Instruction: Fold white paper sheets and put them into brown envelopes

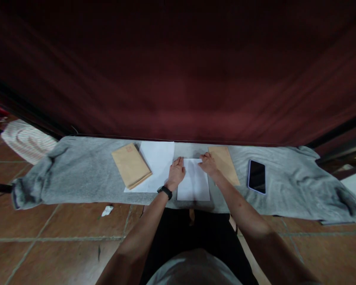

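A white sheet of paper (pixel 193 184), which looks folded to a smaller size, lies on the grey cloth in front of me. My left hand (pixel 177 173), with a black watch on its wrist, rests flat at the paper's upper left edge, fingers stretched out. Fingers of my right hand (pixel 208 163) are extended and touch the upper right corner. Beneath and beside that hand lies a brown envelope (pixel 227 164). To the left, larger white sheets (pixel 158 158) lie partly under a stack of brown envelopes (pixel 130 164).
A phone (pixel 257 177) with a dark screen lies on the right of the grey cloth (pixel 83 170). Behind the surface rises a dark red panel (pixel 178 87). Crumpled white paper (pixel 107 210) is on the tiled floor. Striped cloth (pixel 28 138) hangs at far left.
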The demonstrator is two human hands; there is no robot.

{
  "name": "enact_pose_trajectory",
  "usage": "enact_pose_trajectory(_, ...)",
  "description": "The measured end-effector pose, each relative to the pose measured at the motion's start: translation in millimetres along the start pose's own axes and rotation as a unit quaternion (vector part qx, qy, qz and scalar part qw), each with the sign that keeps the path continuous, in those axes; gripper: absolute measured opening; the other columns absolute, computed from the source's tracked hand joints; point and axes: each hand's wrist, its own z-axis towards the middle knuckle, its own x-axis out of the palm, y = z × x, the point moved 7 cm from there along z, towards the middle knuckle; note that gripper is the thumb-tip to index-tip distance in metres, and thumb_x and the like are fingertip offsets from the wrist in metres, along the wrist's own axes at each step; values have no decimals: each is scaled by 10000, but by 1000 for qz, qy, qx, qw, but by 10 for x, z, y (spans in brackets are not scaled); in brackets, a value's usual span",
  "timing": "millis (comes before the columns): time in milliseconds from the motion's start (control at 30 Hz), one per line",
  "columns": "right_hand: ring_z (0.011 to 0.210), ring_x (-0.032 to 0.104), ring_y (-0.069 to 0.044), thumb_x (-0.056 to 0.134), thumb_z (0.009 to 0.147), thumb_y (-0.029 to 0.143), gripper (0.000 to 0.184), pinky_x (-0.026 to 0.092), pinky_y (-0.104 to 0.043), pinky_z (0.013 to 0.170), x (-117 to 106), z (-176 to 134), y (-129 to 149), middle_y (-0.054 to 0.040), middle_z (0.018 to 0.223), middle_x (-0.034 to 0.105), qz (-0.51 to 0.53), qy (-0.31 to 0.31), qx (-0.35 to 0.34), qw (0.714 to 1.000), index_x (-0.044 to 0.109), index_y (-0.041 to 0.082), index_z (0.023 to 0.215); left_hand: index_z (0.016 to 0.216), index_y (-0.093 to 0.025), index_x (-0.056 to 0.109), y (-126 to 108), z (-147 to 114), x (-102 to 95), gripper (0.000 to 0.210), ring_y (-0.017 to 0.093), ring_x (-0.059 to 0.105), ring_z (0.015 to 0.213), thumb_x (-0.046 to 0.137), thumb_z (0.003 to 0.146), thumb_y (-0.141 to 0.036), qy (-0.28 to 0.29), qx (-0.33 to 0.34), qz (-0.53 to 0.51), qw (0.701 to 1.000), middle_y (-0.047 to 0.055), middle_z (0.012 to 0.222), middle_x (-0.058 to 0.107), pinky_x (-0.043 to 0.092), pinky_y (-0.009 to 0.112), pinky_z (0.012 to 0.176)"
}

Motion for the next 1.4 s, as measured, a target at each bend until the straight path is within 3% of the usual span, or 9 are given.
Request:
enact_pose_trajectory(133,966,660,-188,569,892,163,225,497,-277,884,-164,-60,117,-51,1033,729,61,-17,-27,998,687,194,1081,1532,-106,332,15,18,-119,690,263,496,1356,534,874,-156,-45,-14,-53,997,176,1485,501,420,405,1134)
enact_pose_trajectory(300,979,672,-187,478,986,288,224,510,-295,889,-723,-244,345,-35,1055,729,146,-85,-112,979,632,207,1128,1591,-199,178,-79,8,-793,827,159,664,987,577,867,-188,-211,-24,-272,938,73,1263,648,534,296,904)
enact_pose_trajectory(400,1068,658,-209,469,1002,344,219,503,-334,947,-1169,-571,449,-63,1101,721,268,-171,-211,924,631,205,1055,1429,-204,491,-257,-113,-1248,567,143,658,891,614,876,-212,-263,38,-309,913,14,1041,709,521,285,884)
enact_pose_trajectory(500,1119,644,-211,479,994,305,174,489,-364,997,-1261,-930,402,-62,1151,713,281,-185,-237,911,631,221,1013,982,-211,712,-376,-366,-1406,135,193,669,1002,603,912,-250,-241,109,-283,922,32,1008,737,508,352,965)
enact_pose_trajectory(733,1137,648,-220,492,887,60,301,486,-431,1068,-179,-1645,161,-49,1118,732,126,-103,-277,947,656,236,1068,969,-249,730,-93,-1090,-614,396,209,660,1127,510,781,22,-56,138,-164,975,29,1136,750,511,434,1036)
enact_pose_trajectory(867,1205,634,-219,495,888,25,415,480,-455,1117,312,-1931,87,-65,1261,699,47,-96,-286,952,636,234,1217,1108,-248,733,-103,-1419,-273,562,205,612,1235,452,746,77,45,198,-99,974,34,1266,707,477,452,1104)
enact_pose_trajectory(1067,1319,565,-211,459,895,2,574,468,-471,1143,432,-2050,42,-52,1417,615,25,-111,-306,945,572,262,1395,1174,-274,728,-242,-1428,-272,582,172,623,1229,406,809,45,81,190,-101,973,10,1279,704,483,394,1115)
enact_pose_trajectory(1233,1350,537,-217,488,917,56,553,463,-468,1149,443,-2048,20,-64,1460,575,18,-108,-308,945,550,254,1429,1421,-264,555,-476,-1249,-74,560,122,460,1408,434,912,-65,200,269,-71,939,-10,1509,514,391,286,1176)
enact_pose_trajectory(1400,1339,547,-229,496,929,85,477,442,-479,1162,486,-2070,51,-87,1415,614,8,-116,-294,949,599,212,1377,1495,-202,457,-618,-1055,230,474,211,325,1493,387,1034,-288,180,234,-16,955,95,1590,379,295,432,1227)
